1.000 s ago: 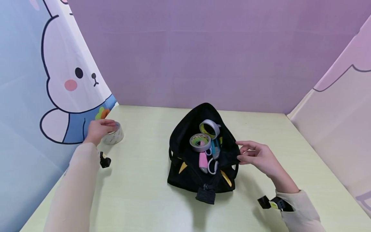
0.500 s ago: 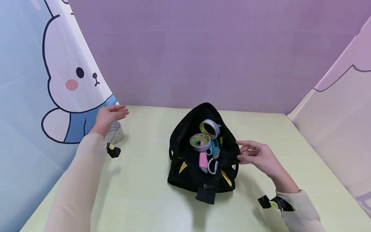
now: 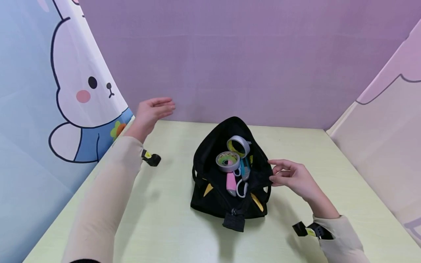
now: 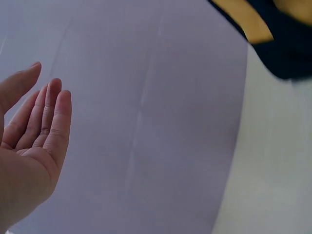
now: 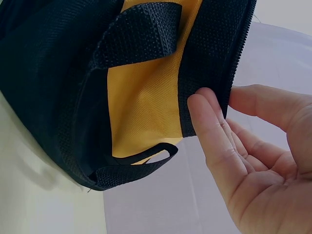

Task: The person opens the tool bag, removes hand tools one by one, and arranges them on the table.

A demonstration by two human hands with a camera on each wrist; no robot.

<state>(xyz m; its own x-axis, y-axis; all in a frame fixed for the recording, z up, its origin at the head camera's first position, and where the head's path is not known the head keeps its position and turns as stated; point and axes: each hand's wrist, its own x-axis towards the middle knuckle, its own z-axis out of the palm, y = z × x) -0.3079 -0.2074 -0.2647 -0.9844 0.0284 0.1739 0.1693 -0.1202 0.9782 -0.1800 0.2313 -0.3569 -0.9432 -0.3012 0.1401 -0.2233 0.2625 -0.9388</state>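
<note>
My right hand [image 3: 292,179] pinches the zippered rim of a black bag [image 3: 210,193] between thumb and fingers. In the right wrist view, a yellow panel [image 5: 144,102] and a black webbing handle [image 5: 141,34] show on the bag's side. The bag's mouth gapes upward, with two rolls of tape [image 3: 228,162], a pink-handled tool [image 3: 231,182], a teal box cutter [image 3: 245,170] and white-handled scissors [image 3: 241,188] inside. Raised at the left, my left hand [image 3: 148,115] holds nothing, its fingers extended. The left wrist view shows its bare palm [image 4: 29,170].
The bag stands on a pale table [image 3: 171,219]. A purple cloth [image 3: 210,65] hangs behind it, with a rabbit-print cloth [image 3: 88,91] at the left and a pale pink one [image 3: 381,138] at the right.
My left hand has lifted off a clear tape roll and moved up and right; the forearm now covers where that roll stood. The right hand and bag have barely moved.
</note>
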